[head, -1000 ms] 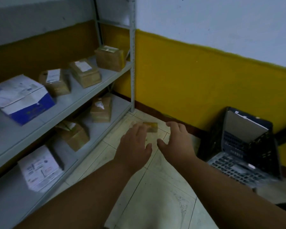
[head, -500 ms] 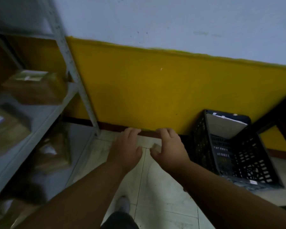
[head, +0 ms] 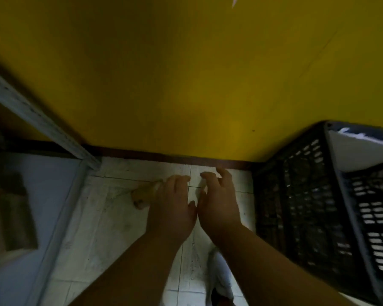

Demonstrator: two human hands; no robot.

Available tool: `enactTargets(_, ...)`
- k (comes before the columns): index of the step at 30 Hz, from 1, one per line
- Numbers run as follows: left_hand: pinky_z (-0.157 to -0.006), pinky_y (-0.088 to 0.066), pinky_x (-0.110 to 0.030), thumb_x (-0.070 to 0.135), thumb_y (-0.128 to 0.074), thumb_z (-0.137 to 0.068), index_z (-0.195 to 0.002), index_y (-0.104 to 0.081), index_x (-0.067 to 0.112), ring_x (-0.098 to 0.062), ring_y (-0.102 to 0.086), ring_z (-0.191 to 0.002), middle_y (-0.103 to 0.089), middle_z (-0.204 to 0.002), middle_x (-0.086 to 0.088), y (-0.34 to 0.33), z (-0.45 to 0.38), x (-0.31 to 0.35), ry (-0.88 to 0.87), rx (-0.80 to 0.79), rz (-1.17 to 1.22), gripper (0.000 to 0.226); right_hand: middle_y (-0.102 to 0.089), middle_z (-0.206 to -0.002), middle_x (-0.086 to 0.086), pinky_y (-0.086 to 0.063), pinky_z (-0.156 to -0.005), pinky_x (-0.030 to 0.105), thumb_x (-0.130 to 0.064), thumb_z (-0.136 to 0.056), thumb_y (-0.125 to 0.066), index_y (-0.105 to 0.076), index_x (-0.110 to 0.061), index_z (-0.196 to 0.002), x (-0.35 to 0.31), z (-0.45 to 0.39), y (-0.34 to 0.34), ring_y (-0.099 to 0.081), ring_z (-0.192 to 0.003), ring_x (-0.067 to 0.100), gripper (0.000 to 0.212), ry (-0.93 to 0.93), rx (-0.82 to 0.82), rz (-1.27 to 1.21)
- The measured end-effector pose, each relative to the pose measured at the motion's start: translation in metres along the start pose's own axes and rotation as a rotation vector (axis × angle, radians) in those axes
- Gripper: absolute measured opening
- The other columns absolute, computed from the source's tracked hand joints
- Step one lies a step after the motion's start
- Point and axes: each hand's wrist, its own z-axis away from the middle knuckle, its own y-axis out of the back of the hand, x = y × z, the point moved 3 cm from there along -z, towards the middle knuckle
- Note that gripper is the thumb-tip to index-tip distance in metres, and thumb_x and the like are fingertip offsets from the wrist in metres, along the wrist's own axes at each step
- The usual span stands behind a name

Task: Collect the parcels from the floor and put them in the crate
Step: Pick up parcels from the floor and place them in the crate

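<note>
both hands, left [head: 170, 208] and right [head: 219, 206], reach palm-down over a small tan parcel [head: 143, 194] at frame centre. fingers loosely spread; no grip visible. black lattice plastic crate [head: 307, 195] stands lower right.

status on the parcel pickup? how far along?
Done: the black crate by the wall already holds something white; whether that is a parcel is unclear. In hand: nothing gripped. The left hand and right hand reach down side by side over a small brown parcel on the floor tiles, mostly hidden under the left hand; contact is unclear. Left: grasp it, lift it, carry it right into the crate.
</note>
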Motion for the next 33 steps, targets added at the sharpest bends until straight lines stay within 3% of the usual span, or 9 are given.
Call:
enactTargets(2, -0.107, -0.030, -0.031, 0.028, -0.059, -0.092, -0.144, -0.034, 0.028, -0.016, -0.035, -0.135, -0.036, -0.147, 0.003, -0.062, -0.030, -0.022, 0.039, -0.042, 0.059, 0.058, -0.013, -0.163, 0.004, -0.040, -0.111, 0.039, -0.011, -0.090, -0.063, -0.044, -0.027, -0.144, 0.043, -0.032, -0.053, -0.028, -0.144, 0.021, 0.059, -0.077, -0.052, 0.008)
enactTargets(7, -0.101, -0.034, -0.024, 0.023, -0.060, -0.094, -0.147, -0.030, 0.028, -0.014, -0.039, -0.134, -0.034, -0.151, 0.004, -0.217, -0.075, -0.076, 0.179, -0.129, 0.217, 0.061, -0.029, -0.156, 0.003, -0.045, -0.106, 0.036, -0.011, -0.089, -0.063, -0.047, -0.022, -0.140, 0.152, -0.085, -0.170, -0.038, -0.130, 0.012, 0.054, -0.115, -0.063, 0.001)
enactTargets(13, -0.100, -0.049, -0.036, 0.023, -0.060, -0.094, -0.146, -0.034, 0.029, -0.018, -0.050, -0.127, -0.042, -0.146, 0.000, -0.351, -0.087, -0.140, 0.280, -0.221, 0.272, 0.059, -0.027, -0.158, 0.008, -0.039, -0.112, 0.045, -0.033, -0.090, -0.065, -0.042, -0.026, -0.138, 0.255, -0.124, -0.270, -0.033, -0.141, 0.030, 0.054, -0.129, -0.137, 0.148)
enactTargets(16, -0.100, -0.049, -0.038, 0.024, -0.060, -0.095, -0.146, -0.034, 0.030, -0.019, -0.052, -0.126, -0.046, -0.144, 0.000, -0.395, -0.100, -0.147, 0.267, -0.296, 0.289, 0.058, -0.028, -0.156, 0.013, -0.035, -0.111, 0.044, -0.032, -0.086, -0.070, -0.041, -0.021, -0.139, 0.285, -0.149, -0.288, -0.031, -0.141, 0.032, 0.062, -0.071, -0.132, 0.247)
enactTargets(19, -0.100, -0.048, -0.036, 0.026, -0.060, -0.094, -0.145, -0.035, 0.030, -0.019, -0.052, -0.125, -0.046, -0.142, 0.000, -0.423, -0.113, -0.146, 0.235, -0.341, 0.297, 0.057, -0.028, -0.155, 0.017, -0.029, -0.113, 0.046, -0.039, -0.080, -0.076, -0.029, -0.015, -0.149, 0.307, -0.178, -0.302, -0.028, -0.142, 0.036, 0.087, -0.006, -0.097, 0.363)
enactTargets(23, -0.101, -0.047, -0.036, 0.027, -0.059, -0.095, -0.147, -0.033, 0.029, -0.019, -0.049, -0.127, -0.045, -0.143, 0.000, -0.440, -0.130, -0.155, 0.197, -0.344, 0.272, 0.058, 0.008, -0.162, 0.023, -0.004, -0.116, 0.068, -0.053, -0.068, -0.083, 0.005, -0.027, -0.156, 0.347, -0.216, -0.332, 0.007, -0.149, 0.046, 0.127, -0.104, -0.380, 0.596)
enactTargets(26, -0.102, -0.046, -0.036, 0.028, -0.058, -0.095, -0.147, -0.033, 0.029, -0.018, -0.049, -0.127, -0.044, -0.143, 0.000, -0.439, -0.135, -0.167, 0.209, -0.344, 0.247, 0.057, -0.015, -0.157, 0.022, -0.025, -0.109, 0.072, -0.051, -0.062, -0.086, 0.004, -0.037, -0.153, 0.357, -0.231, -0.334, -0.018, -0.142, 0.049, 0.129, -0.116, -0.388, 0.647)
enactTargets(29, -0.091, -0.043, -0.026, 0.026, -0.053, -0.098, -0.146, -0.036, 0.026, -0.019, -0.050, -0.126, -0.042, -0.144, -0.002, -0.418, -0.130, -0.174, 0.276, -0.273, 0.247, 0.051, -0.035, -0.139, 0.015, -0.042, -0.101, 0.059, -0.054, -0.063, -0.083, -0.006, -0.036, -0.153, 0.338, -0.226, -0.324, -0.037, -0.128, 0.038, 0.119, -0.156, -0.344, 0.404)
enactTargets(33, -0.088, -0.039, -0.030, 0.025, -0.046, -0.101, -0.139, -0.046, 0.015, -0.029, -0.050, -0.126, -0.047, -0.143, -0.011, -0.354, -0.112, -0.195, 0.689, -0.109, 0.351, 0.039, -0.049, -0.139, 0.009, -0.054, -0.092, 0.048, -0.029, -0.073, -0.085, -0.026, -0.025, -0.151, 0.269, -0.190, -0.290, -0.054, -0.122, 0.032, 0.097, -0.433, -0.421, -0.513)
